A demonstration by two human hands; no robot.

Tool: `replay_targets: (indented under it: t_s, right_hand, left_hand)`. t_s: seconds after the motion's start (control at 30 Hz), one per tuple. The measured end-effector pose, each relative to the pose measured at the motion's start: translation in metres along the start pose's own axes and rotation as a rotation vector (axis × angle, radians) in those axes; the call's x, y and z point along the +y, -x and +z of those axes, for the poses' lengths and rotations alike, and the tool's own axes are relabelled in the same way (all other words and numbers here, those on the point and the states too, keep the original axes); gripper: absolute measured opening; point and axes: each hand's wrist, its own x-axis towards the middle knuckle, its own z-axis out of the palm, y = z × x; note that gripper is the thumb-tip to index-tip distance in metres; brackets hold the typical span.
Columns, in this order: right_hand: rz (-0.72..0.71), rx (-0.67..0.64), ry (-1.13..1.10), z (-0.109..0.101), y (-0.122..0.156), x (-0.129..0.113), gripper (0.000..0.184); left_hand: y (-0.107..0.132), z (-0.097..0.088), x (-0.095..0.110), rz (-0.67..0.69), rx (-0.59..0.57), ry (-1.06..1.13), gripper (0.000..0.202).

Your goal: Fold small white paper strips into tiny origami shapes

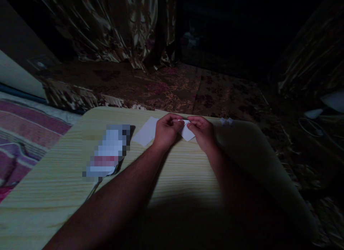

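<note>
Between my two hands is a small folded piece of white paper point(186, 132), its lower corner pointing toward me. My left hand point(167, 131) pinches its left side between thumb and fingers. On the right side, my right hand point(202, 131) grips the paper the same way, thumb on top. Flat on the table just left of my left hand lies more white paper point(146, 131), partly covered by that hand. Two small pale folded pieces point(226, 121) sit near the far edge, right of my right hand.
The light wood-grain table point(64, 174) has rounded corners. A blurred-out phone-like device point(107, 153) with a cable stands at its left. Striped bedding point(24, 135) borders the left side. Beyond the far edge are patterned fabric point(166, 86) and curtains point(129, 24). The right side is dark.
</note>
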Motion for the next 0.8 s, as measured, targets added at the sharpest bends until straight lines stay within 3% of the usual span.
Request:
replay_targets:
  t_s: [0.8]
  right_hand:
    - [0.021,0.053,0.034,0.0014,-0.0003,0.0013,0.023]
  left_hand:
    - [0.0016,0.0015,0.0001,0.013,0.015,-0.063,0.018]
